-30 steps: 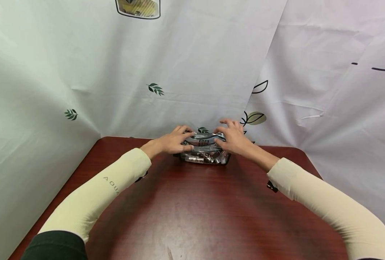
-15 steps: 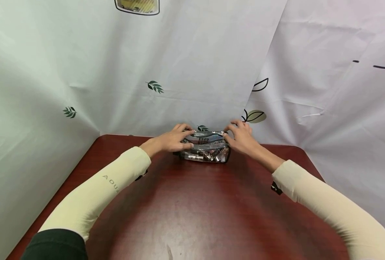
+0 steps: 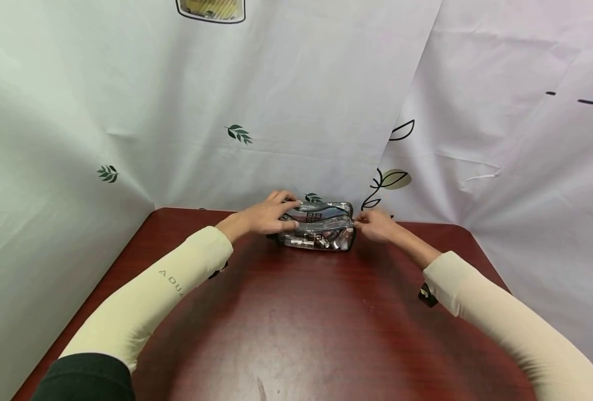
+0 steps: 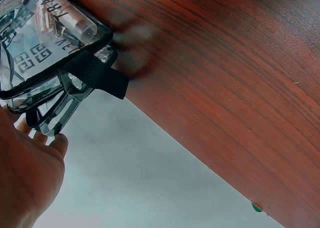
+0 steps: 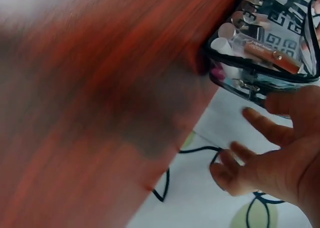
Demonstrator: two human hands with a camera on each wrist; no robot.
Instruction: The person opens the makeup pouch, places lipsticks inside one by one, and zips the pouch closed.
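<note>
A clear cosmetic bag (image 3: 321,227) with black trim and a dark printed logo stands near the table's back edge. Small tubes and bottles (image 5: 272,57) show through its wall. At its left end my left hand (image 3: 265,217) grips the top, thumb on the near side and fingers over the far side. My right hand (image 3: 376,225) is at the bag's right end, beside the zipper. In the right wrist view, its thumb and forefinger are apart, close to a metal zipper pull (image 5: 247,86). A black fabric tab (image 4: 102,78) sticks out from the bag's left end.
The reddish-brown wooden table (image 3: 296,323) stretches in front of the bag. White curtain (image 3: 296,111) with leaf prints hangs right behind the table and along both sides.
My right hand has left the bag's top, moving right and then down to the right end, its fingers drawing closer together. My left hand stays on the bag, which has barely moved.
</note>
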